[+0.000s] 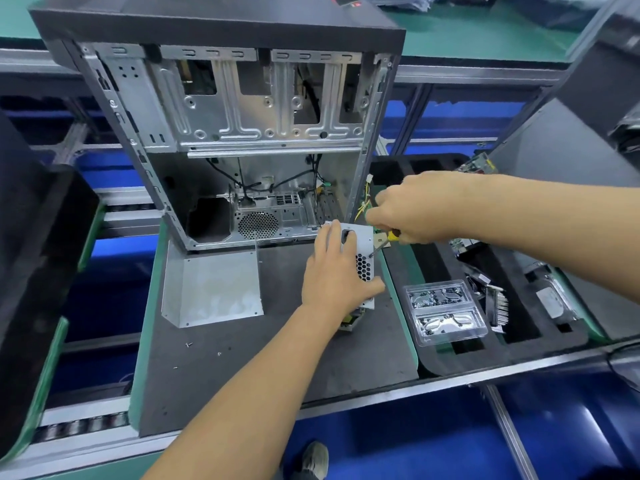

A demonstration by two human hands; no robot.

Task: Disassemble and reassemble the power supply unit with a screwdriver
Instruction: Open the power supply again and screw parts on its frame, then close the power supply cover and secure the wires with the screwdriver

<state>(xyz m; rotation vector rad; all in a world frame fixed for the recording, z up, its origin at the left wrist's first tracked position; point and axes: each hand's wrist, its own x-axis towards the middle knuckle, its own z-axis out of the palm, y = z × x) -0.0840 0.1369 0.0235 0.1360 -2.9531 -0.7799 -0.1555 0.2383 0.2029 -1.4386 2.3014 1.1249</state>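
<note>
- One power supply unit (363,268), a small silver box with a honeycomb vent, stands on the dark mat (277,358) in front of the open computer case (221,133); it sits under the left hand and just below the right hand.
- One screwdriver (384,242) with a yellow and black handle; its thin shaft slants down and left so the tip meets the right face of the box.
- Two hands, both bare-armed, in view.
- Left hand (337,271): reaches in from the bottom, palm down over the box, fingers spread and bent across its top and front, thumb hooked round the right side, so it grips the unit.
- Right hand (412,211): comes in from the right edge, fingers curled tight round the screwdriver handle, knuckles up, sitting just above and right of the left hand.
- One bent metal cover plate (211,289) lies flat on the mat, well left of the left hand.
- A few loose screws (188,344) lie on the mat below that plate, left of the left forearm; three specks can be made out, the rest too small to tell.
- One clear plastic tray (446,311) with two compartments of small dark parts sits right of the left hand, below the right forearm.
- One black foam tray (540,337) with slots lies under the clear one.
- One shoe (315,460) shows at the bottom, below the left forearm.
</note>
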